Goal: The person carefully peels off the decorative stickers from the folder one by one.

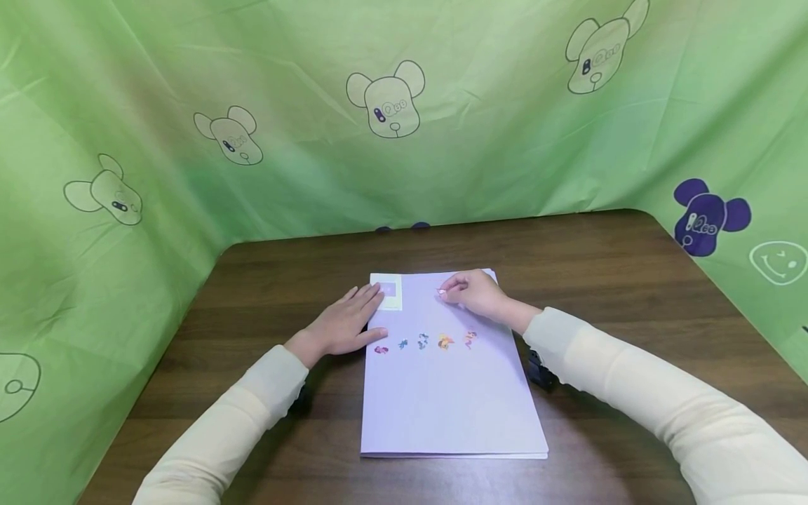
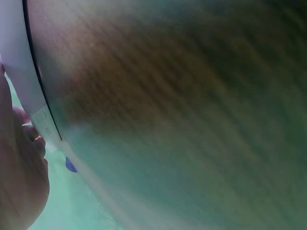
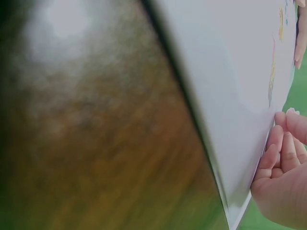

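A stack of large white paper sheets [image 1: 448, 407] lies on the table. My left hand [image 1: 344, 326] rests flat at its left edge, fingers spread, the fingertips on a small pale card [image 1: 395, 303] at the top left corner. Over the upper right of the paper, my right hand [image 1: 476, 293] pinches a small whitish sticker [image 1: 440, 292] between thumb and forefinger. In the right wrist view the sticker [image 3: 293, 111] pokes out past the fingertips. A row of several small colourful cartoon stickers, including an orange one [image 1: 445, 341], crosses the middle of the paper.
The dark brown wooden table [image 1: 284, 280] extends around the paper on all sides. Behind and beside it hangs a green curtain [image 1: 303, 182] printed with cartoon heads. A dark wrist device [image 1: 541, 372] shows under the right sleeve.
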